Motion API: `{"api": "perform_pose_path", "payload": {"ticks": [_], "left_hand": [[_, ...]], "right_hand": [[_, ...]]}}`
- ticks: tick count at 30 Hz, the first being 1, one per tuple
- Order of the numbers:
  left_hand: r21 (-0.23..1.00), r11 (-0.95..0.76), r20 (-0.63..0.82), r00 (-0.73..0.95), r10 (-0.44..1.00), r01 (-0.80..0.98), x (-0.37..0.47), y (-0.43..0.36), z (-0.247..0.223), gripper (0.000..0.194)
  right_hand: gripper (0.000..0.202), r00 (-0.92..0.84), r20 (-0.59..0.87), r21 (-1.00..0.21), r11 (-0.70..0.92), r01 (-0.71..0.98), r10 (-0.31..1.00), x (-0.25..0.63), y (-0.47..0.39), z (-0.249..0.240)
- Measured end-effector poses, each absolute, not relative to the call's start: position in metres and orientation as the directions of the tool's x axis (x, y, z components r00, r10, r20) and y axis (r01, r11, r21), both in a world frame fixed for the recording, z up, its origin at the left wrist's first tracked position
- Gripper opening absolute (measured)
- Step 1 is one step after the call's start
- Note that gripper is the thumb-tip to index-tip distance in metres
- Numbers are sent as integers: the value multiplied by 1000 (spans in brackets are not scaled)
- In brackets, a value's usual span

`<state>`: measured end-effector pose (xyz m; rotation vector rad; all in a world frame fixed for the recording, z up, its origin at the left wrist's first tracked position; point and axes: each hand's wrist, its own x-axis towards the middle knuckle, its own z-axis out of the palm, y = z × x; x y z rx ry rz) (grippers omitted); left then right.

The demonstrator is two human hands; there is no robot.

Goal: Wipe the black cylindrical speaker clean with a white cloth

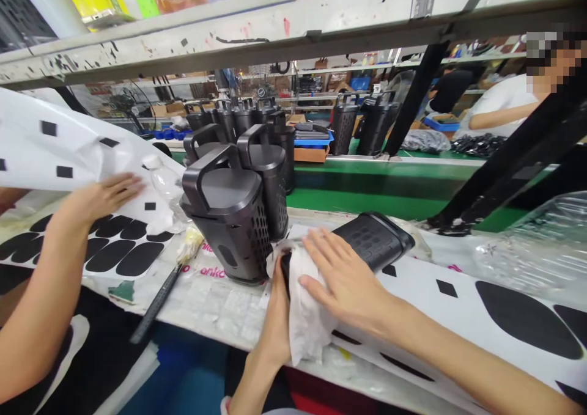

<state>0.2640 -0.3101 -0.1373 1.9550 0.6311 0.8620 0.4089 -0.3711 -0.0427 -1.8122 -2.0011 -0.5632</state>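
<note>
A black perforated unit (373, 239) lies on its side on the bench. Its near end is covered by a crumpled white cloth (306, 317). My right hand (345, 280) lies flat on top of the cloth, fingers spread, pressing it against the unit. My left hand (276, 308) comes up from below and grips the cloth-wrapped near end from the left side. Just left of my hands stand two upright black units with handles (233, 219), close together.
A co-worker's hand (103, 198) at the left rests on a white sheet (41, 152) with black pads; more oval pads (114, 250) lie below. A brush (158, 302) lies near the bench edge. Several black units stand behind, beside a green conveyor (367, 198). Clear bags (536, 244) sit right.
</note>
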Motion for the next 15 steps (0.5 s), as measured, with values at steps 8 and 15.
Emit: {"api": "perform_pose_path", "payload": {"ticks": [8,15], "left_hand": [[879,-453,291,588,755,146,261,-310,-146,70],[886,-456,312,620,720,84,260,-310,-139,67]], "right_hand": [[43,-194,603,148,130,980,774,379,-403,-60],[44,-67,566,79,27,997,822,374,-380,-54]]}}
